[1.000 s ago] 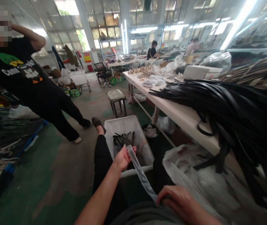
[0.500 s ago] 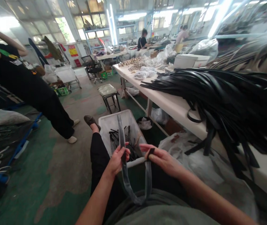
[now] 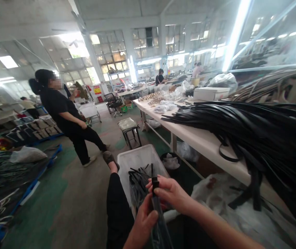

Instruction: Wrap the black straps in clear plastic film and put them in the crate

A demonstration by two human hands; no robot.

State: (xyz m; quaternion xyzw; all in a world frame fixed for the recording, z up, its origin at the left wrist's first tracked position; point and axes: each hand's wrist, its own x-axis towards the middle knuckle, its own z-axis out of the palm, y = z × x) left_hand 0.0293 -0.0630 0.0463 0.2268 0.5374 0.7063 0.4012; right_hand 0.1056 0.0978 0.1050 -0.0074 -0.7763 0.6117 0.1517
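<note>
Close in front of my body, both hands meet on a dark strap (image 3: 161, 226) that looks wrapped in clear plastic film. My left hand (image 3: 146, 216) is closed around it lower down, thumb along its side. Just above, my right hand (image 3: 173, 193) pinches the strap near a black band at its upper end. The lower part of the strap runs down out of the picture. Behind the hands stands a white plastic bin (image 3: 137, 157) with several black strips (image 3: 137, 183) in it; my hands partly hide its near side.
On the right, a long table (image 3: 197, 138) bears a heap of black straps (image 3: 231, 121) that hang over its edge. Plastic bags (image 3: 215, 197) lie below. A stool (image 3: 128, 126) stands beyond the bin. A person (image 3: 67, 117) stands at left, near a blue pallet (image 3: 41, 169).
My hands have come together, and the strap that hung in a loop between them is now gathered into one bundle. The view has tilted up; the person at left has changed posture.
</note>
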